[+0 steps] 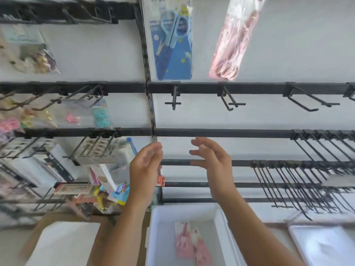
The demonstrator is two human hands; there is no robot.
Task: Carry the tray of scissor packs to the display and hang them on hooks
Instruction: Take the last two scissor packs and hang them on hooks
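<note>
- Both hands up in front of the display, empty: left hand point(147, 164) loosely curled, nothing in its grip; right hand point(211, 162) fingers spread, grip released
- White tray point(153, 227) sits low and near, just below the hands; two pink scissor packs point(189, 244) lie flat in it, overlapping at the edges, rest of tray floor bare
- Blue scissor pack point(172, 41) and a pink pack point(234, 39) already hang on the top row, far; pink one is tilted and blurred, looks mid-swing
- Empty hook point(173, 100) and next empty hook point(228, 102) on the rail below are the likely targets
- Risk: swinging pink pack slips off its hook if not seated fully, falls toward the tray
- Risk: overlapping packs in tray, grabbing one may drag the other out or drop it
- Risk: hang hole misses the hook tip, since the hook has a crossbar near its end, so the pack can snag or tear
- Risk: dense bare hooks point(307, 179) at right can catch a forearm on reach
- Second white tray point(299, 235) at near right, contents unclear; white box point(63, 244) near left, top only
- Left panel full of other goods, not task items
</note>
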